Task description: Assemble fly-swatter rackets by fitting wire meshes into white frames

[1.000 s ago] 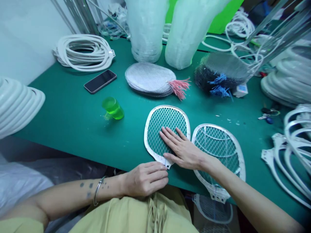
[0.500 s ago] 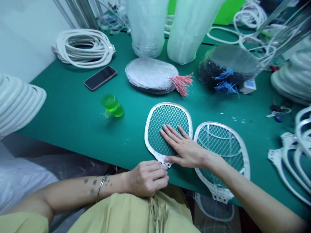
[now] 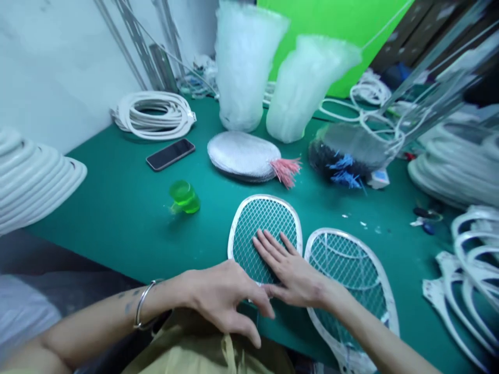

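Note:
My right hand point(image 3: 290, 270) lies flat with fingers spread on the metal mesh of a white oval racket frame point(image 3: 299, 231), its thumb near the frame's neck. Over the lower left edge of that frame is my left hand point(image 3: 228, 296), thumb and forefinger apart and nothing visible between them; its other fingers are partly hidden. It covers much of the neck. Just to the right, a second racket frame point(image 3: 390, 291) with mesh and a curved inner piece lies partly under my right forearm.
A green cup point(image 3: 185, 197) and a phone point(image 3: 170, 154) lie to the left. Behind are stacked mesh sheets point(image 3: 244, 153) with red strands and dark mesh point(image 3: 346, 148) with blue strands. White frames point(image 3: 440, 270) pile up at right, more point(image 3: 35, 182) at left. Wrapped bundles point(image 3: 244, 67) stand at the back.
My left hand has opened from a closed grip at the frame's neck and lifted over its lower edge. My right hand stays flat on the mesh. The view has tilted upward.

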The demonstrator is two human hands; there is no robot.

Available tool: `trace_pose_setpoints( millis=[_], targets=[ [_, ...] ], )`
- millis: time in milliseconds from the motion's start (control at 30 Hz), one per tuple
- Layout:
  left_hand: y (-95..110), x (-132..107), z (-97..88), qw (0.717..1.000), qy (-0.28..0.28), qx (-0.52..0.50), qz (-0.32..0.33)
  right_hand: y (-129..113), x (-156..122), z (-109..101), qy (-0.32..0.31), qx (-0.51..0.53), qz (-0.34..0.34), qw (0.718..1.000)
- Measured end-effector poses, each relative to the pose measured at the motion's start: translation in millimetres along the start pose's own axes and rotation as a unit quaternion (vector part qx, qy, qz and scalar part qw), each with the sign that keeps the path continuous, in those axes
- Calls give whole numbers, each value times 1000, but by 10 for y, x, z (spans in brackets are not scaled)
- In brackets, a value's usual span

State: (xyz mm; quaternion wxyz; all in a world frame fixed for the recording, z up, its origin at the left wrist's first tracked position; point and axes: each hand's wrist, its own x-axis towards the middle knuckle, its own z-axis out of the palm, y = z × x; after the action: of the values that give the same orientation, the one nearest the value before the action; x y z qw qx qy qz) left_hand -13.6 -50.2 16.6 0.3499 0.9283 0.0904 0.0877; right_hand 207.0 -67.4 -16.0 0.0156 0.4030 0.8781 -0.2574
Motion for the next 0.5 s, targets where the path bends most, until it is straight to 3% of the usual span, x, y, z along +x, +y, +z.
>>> trace_pose_setpoints(
  millis=[33,100,167,233,367,433,500],
  targets=[
    [-77,-7,-35,998,42,-6,-56,-2,-1,-22,-4,13,0,1000],
    [-232,-16,-42,975,126,86,-164,-12,-2,-74,-12,48,5,999],
    [-363,-19,26,940,154,213,-215,-17,4,-98,-14,86,10,996],
    [-460,-21,133,921,140,292,-217,9,18,-65,-13,115,5,993],
    [-643,-15,344,898,147,351,-220,181,37,-30,-28,157,5,987],
    [-790,-9,429,892,151,379,-196,258,31,-263,-33,175,-6,984],
    [-962,-4,498,877,175,420,-156,271,61,-757,-43,188,-48,980]
  ],
)
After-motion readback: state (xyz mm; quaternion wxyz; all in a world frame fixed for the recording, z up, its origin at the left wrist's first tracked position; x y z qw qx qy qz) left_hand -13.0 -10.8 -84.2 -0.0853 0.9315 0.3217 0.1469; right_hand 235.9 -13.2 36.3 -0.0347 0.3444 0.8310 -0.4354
